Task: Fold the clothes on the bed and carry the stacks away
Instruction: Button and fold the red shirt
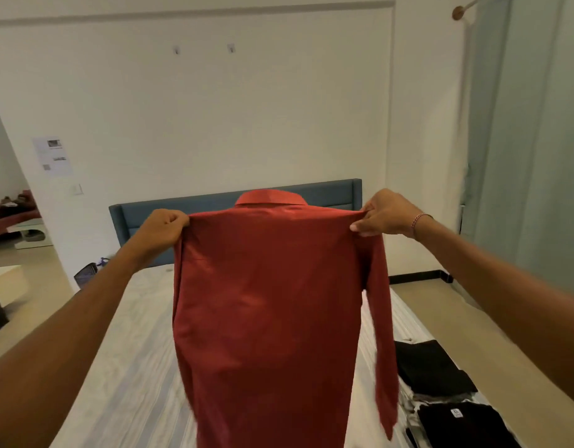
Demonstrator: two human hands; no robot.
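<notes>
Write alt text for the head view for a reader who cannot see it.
Two hands hold a red long-sleeved shirt up by its shoulders over a bed, left hand and right hand each pinching a shoulder. Folded black clothes lie on the bed's right side, before a blue headboard.

a home bedroom: a bed with blue headboard, curtain, folded clothes.

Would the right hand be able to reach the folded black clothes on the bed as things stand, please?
Probably not yet: the right hand pinches one shoulder of the red shirt, held up over the bed with the left hand. The folded black clothes lie uncovered on its side, so once it lets go, the way looks free.
</notes>
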